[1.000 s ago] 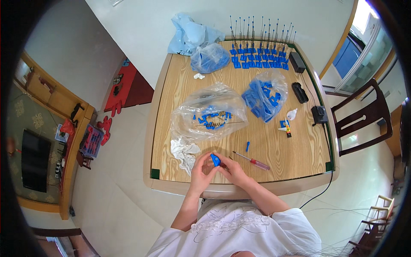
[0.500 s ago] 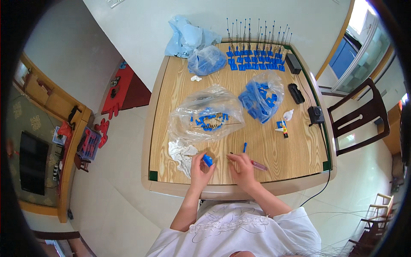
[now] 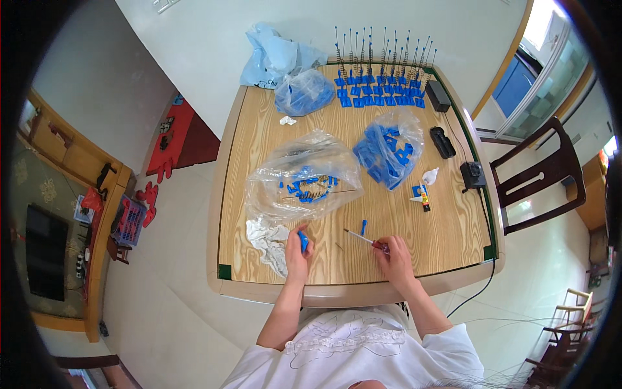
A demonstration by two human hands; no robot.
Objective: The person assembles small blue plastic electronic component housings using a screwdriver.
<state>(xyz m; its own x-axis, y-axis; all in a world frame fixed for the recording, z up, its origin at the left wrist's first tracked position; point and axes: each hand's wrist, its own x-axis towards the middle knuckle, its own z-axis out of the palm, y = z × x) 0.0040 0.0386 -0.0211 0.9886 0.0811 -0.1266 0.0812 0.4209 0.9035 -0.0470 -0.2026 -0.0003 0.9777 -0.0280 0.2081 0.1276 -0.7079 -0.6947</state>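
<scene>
My left hand (image 3: pixel 297 260) is closed around a small blue plastic part (image 3: pixel 304 242) near the table's front edge. To its right, my right hand (image 3: pixel 396 262) grips the reddish handle of a screwdriver (image 3: pixel 360 236), whose metal shaft points left toward the middle of the table. Just beyond the shaft lies a short blue stick-like piece (image 3: pixel 364 227). A tiny thin dark item (image 3: pixel 339 246) rests on the wood between my hands; its kind is too small to tell. A crumpled white cloth (image 3: pixel 267 241) lies beside my left hand.
Ahead on the wooden table (image 3: pixel 259 139) is an open clear bag (image 3: pixel 269 172) with blue parts and springs. Another bag of blue pieces (image 3: pixel 382 155) and a glue tube (image 3: pixel 424 198) lie right of it. Blue bases with upright springs (image 3: pixel 376 81) stand in rows at the back.
My right hand has moved right and picked up the screwdriver from the table. My left hand has shifted slightly left, still holding the blue part, which is now turned more upright.
</scene>
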